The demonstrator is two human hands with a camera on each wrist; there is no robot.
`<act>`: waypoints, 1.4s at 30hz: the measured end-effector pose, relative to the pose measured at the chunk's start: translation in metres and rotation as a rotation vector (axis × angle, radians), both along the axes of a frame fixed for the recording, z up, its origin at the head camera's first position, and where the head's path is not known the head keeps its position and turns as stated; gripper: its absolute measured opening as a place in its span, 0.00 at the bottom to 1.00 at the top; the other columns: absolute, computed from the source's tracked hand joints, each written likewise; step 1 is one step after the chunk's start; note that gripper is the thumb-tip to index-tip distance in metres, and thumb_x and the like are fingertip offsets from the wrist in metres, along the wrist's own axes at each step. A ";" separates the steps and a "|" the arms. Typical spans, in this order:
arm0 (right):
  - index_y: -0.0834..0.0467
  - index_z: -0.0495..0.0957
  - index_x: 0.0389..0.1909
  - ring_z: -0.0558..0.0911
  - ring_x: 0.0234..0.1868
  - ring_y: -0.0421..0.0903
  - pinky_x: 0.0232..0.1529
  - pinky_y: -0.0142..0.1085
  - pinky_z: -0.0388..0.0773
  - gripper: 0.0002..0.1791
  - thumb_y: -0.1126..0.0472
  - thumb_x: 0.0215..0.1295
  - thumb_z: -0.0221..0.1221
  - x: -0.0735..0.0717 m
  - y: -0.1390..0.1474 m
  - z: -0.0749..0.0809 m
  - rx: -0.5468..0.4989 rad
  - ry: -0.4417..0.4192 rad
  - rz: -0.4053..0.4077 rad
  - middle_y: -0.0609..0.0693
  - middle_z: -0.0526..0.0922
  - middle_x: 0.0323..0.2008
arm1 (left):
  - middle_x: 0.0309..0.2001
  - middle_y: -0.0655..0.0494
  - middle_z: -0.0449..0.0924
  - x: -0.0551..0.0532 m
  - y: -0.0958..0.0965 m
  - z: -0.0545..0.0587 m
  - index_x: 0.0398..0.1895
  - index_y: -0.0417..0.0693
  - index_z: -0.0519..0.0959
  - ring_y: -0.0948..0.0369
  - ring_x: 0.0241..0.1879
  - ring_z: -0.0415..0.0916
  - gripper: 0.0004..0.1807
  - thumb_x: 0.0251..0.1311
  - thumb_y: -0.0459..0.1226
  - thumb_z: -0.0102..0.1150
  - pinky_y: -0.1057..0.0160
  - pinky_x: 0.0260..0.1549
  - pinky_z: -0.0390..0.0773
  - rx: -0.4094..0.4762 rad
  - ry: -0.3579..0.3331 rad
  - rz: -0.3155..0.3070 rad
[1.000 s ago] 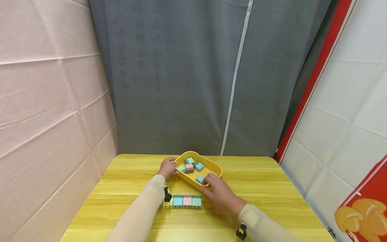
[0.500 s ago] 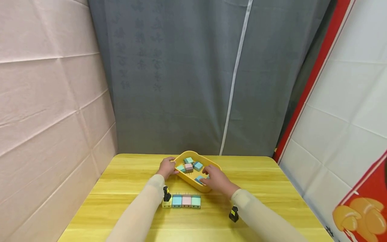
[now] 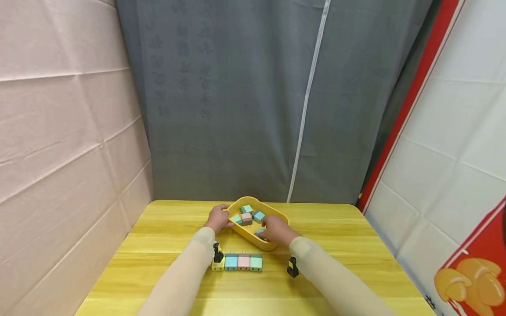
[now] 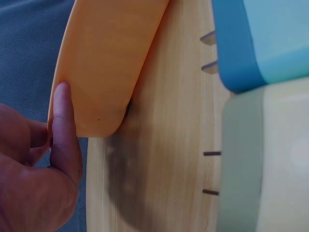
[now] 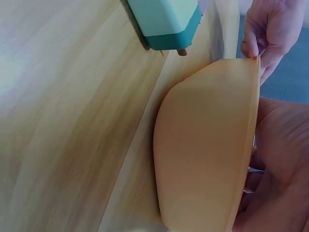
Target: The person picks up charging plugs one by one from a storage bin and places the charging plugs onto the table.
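Note:
My left hand grips the left end of a yellow tray. In the left wrist view its thumb lies along the tray's outer wall, the other fingers behind the rim. My right hand reaches over the tray's near right rim, its bent fingers beside a blue block and partly covering it. The tray wall hides most of those fingers in the right wrist view, so whether they pinch the block does not show. Further in lie a pink block, another blue block and green blocks.
In front of the tray stands a row of blocks with thin pins facing the tray: yellow, blue, pink and green. They sit on a wooden table. A grey curtain hangs behind its far edge.
My right hand has moved left and farther into the tray, toward the near blue block. The left hand keeps its hold on the tray, and the row of blocks stays put.

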State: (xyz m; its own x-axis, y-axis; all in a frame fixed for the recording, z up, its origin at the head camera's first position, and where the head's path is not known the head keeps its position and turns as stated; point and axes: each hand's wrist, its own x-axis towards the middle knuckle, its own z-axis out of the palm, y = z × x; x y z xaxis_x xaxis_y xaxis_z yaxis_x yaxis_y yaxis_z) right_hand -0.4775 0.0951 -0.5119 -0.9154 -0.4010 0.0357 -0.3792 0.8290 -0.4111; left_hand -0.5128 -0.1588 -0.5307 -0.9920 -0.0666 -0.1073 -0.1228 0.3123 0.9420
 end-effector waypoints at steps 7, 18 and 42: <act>0.57 0.83 0.30 0.74 0.25 0.42 0.32 0.38 0.77 0.16 0.52 0.70 0.75 -0.003 -0.007 -0.006 0.064 0.039 0.010 0.44 0.77 0.23 | 0.67 0.28 0.76 0.001 -0.001 0.000 0.79 0.35 0.72 0.52 0.39 0.87 0.24 0.85 0.31 0.48 0.54 0.43 0.94 0.007 -0.003 0.000; 0.57 0.84 0.30 0.74 0.27 0.44 0.30 0.39 0.74 0.14 0.53 0.71 0.74 -0.005 -0.010 -0.007 0.058 0.014 0.003 0.45 0.80 0.25 | 0.66 0.27 0.77 0.000 -0.001 0.001 0.78 0.35 0.73 0.53 0.39 0.86 0.24 0.85 0.31 0.47 0.59 0.37 0.93 0.011 0.005 -0.010; 0.63 0.87 0.41 0.76 0.32 0.46 0.36 0.40 0.78 0.10 0.59 0.71 0.73 -0.003 -0.010 -0.003 0.015 -0.028 0.025 0.49 0.82 0.31 | 0.67 0.29 0.77 0.003 0.001 0.003 0.79 0.36 0.73 0.52 0.39 0.86 0.24 0.86 0.31 0.47 0.60 0.38 0.93 -0.002 -0.006 0.001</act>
State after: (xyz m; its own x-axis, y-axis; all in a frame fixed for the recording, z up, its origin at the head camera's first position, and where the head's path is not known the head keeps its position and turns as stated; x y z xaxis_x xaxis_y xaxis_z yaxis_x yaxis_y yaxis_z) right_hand -0.4809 0.0852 -0.5153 -0.9054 -0.4244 0.0044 -0.3889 0.8253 -0.4095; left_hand -0.5097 -0.1578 -0.5278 -0.9913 -0.0680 -0.1129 -0.1287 0.3142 0.9406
